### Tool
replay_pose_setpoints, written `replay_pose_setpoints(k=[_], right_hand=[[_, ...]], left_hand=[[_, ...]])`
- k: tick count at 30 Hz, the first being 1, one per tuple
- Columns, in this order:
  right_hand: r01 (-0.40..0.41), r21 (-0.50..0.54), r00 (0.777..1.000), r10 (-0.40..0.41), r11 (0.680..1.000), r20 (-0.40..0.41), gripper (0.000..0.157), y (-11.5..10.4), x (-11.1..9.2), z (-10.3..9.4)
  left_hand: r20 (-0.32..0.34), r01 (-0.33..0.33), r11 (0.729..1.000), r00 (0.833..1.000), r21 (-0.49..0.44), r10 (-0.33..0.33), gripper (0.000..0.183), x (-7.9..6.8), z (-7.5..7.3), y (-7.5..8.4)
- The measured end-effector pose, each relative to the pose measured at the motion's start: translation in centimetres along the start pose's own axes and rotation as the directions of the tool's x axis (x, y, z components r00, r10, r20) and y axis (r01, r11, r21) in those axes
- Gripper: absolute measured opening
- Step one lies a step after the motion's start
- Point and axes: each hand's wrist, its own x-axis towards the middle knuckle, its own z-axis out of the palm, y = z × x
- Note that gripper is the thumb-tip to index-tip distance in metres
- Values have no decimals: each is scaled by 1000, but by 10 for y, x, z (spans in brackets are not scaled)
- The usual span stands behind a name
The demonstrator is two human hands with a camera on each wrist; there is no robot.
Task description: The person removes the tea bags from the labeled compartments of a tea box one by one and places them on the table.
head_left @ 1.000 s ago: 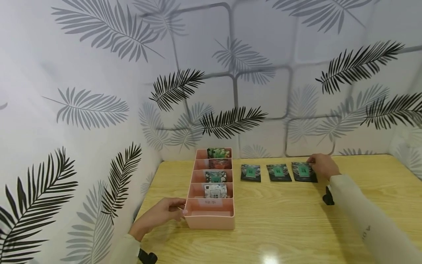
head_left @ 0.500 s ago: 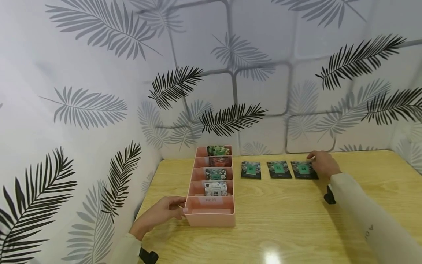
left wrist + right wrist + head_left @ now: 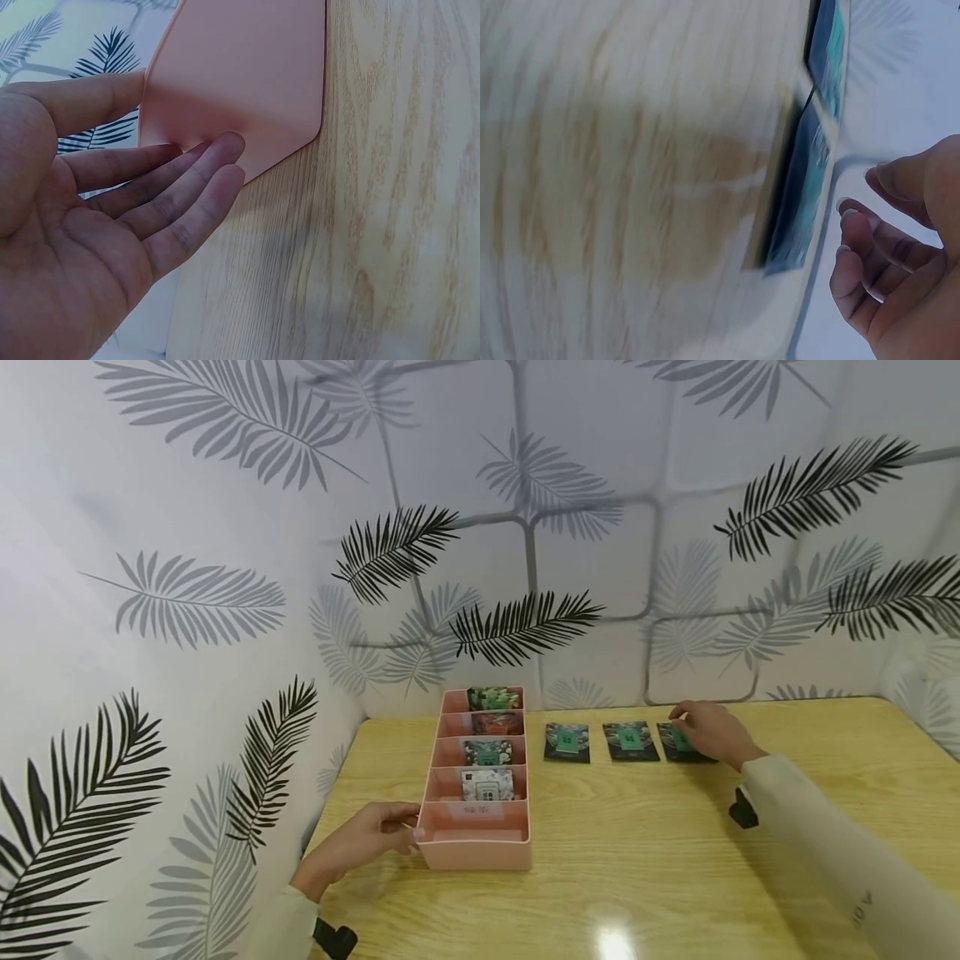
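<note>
A pink five-compartment box [image 3: 480,856] stands on the table, left of the middle. My left hand [image 3: 375,839] is at its near left corner; in the left wrist view the fingers [image 3: 199,217], mostly straight, touch the outer wall. Right of the box, three dark sachets with green labels lie in a row: the left sachet [image 3: 567,753], the middle sachet [image 3: 632,752] and the right sachet [image 3: 678,750]. My right hand [image 3: 714,732] hovers over the right sachet's upper right part. Its fingers, loosely bent, hold nothing in the right wrist view, thumb and fingertips apart.
The four back compartments hold packets, among them a white packet [image 3: 487,786] and a green packet [image 3: 493,698]. A white label [image 3: 477,810] marks the front compartment. A leaf-patterned wall [image 3: 592,560] rises behind the wooden table [image 3: 637,852].
The right hand has let go of the right sachet's edge and shifted left over it. The sachet now lies flat in line with the other two. The left hand stays at the box corner.
</note>
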Motion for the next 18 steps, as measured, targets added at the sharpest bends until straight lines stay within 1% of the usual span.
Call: replay_pose_setpoints(k=[7,10,13,17,18], right_hand=[[66,16,998,-66,998,-3,28,-30,0,10],[87,43,996,-87,995,-2,28,-44,-1,14],[118,64,993,-117,991,-10,28,-58,-1,16],[176,63,984,-174,982,-29,27,-75,3,18],[180,67,984,-178,981,-29,26,-78,4,19]], left_hand=[[11,0,1000,1000,-18,0,59,-1,0,1],[14,6,1000,1000,-18,-6,58,-1,0,2],[12,9,1000,1000,-17,-9,58,-1,1,3],[8,8,1000,1000,-18,-7,58,-1,0,4],[7,7,1000,1000,-15,-7,58,-1,0,3]])
